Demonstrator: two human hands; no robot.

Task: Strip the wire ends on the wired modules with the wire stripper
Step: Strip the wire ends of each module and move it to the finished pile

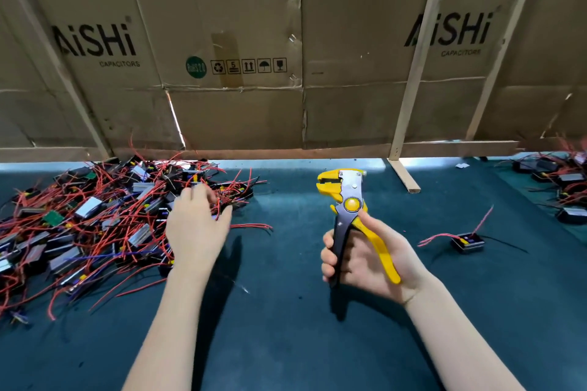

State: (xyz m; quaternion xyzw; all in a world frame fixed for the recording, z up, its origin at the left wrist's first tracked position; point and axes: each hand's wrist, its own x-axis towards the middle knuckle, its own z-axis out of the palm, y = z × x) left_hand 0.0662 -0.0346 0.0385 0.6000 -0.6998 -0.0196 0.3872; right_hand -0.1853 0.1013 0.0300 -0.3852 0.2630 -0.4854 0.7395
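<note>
Single head-worn wide view, forward and down, close over the table (pixel 286 311).

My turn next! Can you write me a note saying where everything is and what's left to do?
Right hand grips the wire stripper, held upright with its head empty.
Left hand reaches open over the big pile of wired modules; whether its fingers touch a wire is too blurred to tell.
One module lies alone on the mat right of the stripper; more modules sit far right.
Left: pick a module, strip its wire ends, repeat.
</note>
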